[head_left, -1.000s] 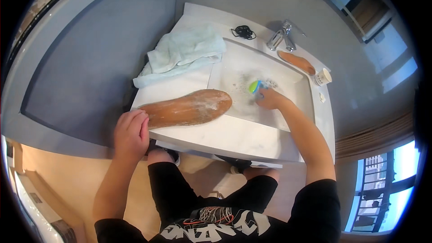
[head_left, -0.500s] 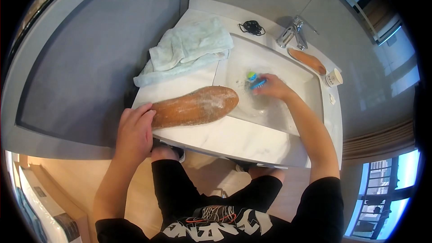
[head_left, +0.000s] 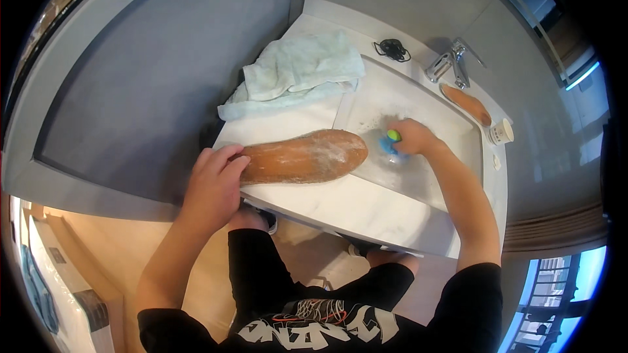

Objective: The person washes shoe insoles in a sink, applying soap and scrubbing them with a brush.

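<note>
A brown shoe insole [head_left: 304,157] lies flat across the counter, its toe end reaching over the near-left edge of the sink [head_left: 428,180]. Whitish suds or residue show on its surface, mostly toward the toe. My left hand [head_left: 216,180] grips its heel end at the counter's front edge, fingers on top. Over the basin, my right hand [head_left: 417,137] is closed around a small blue and green scrub brush [head_left: 390,144], partly hidden by the fingers and blurred. Dark, dirty water spots surround the drain area below it.
A pale green towel [head_left: 301,68] lies crumpled at the counter's back left. Behind the basin are a coiled black cord [head_left: 392,50] and a chrome faucet [head_left: 448,64]. A second brown insole [head_left: 466,103] and a paper cup [head_left: 501,132] occupy the right rim.
The view has shifted, so the counter appears farther right. My right hand has turned and drawn the brush slightly nearer within the basin. My left hand keeps its hold on the insole.
</note>
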Demonstrator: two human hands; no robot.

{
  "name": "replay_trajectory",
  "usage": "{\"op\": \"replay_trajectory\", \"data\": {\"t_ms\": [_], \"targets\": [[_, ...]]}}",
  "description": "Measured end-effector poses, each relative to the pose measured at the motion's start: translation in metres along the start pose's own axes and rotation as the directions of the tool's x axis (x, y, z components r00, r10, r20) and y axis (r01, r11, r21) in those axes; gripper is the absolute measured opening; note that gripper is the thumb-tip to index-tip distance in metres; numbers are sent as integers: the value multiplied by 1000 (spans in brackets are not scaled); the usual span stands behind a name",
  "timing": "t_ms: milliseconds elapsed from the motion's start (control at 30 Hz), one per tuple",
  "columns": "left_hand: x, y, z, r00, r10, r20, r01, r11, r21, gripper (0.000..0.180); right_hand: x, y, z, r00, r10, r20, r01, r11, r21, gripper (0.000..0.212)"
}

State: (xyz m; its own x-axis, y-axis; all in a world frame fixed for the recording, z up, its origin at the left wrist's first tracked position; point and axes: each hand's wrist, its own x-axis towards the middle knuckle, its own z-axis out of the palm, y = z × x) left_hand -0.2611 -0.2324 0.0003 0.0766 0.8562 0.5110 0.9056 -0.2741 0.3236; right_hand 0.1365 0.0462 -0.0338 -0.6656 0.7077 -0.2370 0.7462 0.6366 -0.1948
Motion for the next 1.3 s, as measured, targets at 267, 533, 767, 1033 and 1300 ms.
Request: {"op": "replay_trajectory", "data": {"t_ms": [267, 533, 767, 1033, 1300], "targets": [[1, 0, 11, 997, 30, -69, -32, 999, -19, 21, -37, -29, -30, 934, 316, -166, -310, 949, 63, 39], [-2, 2, 6, 997, 44, -60, -42, 998, 38, 27, -56, -78, -68, 805, 350, -479, -329, 935, 130, 40], [-8, -2, 16, 992, 36, -117, -21, 991, 133, 21, 6, -268, -60, 835, -210, -509, 287, 955, 78, 29], [-1, 8, 25, 992, 46, -118, -32, 992, 120, 17, -4, -235, -49, 873, -282, -398, 277, 958, -73, 30], [-3, 10, 17, 997, -12, -70, 21, 992, 124, 18, -5, -236, -56, 917, -242, -318, 236, 970, -57, 31]]}}
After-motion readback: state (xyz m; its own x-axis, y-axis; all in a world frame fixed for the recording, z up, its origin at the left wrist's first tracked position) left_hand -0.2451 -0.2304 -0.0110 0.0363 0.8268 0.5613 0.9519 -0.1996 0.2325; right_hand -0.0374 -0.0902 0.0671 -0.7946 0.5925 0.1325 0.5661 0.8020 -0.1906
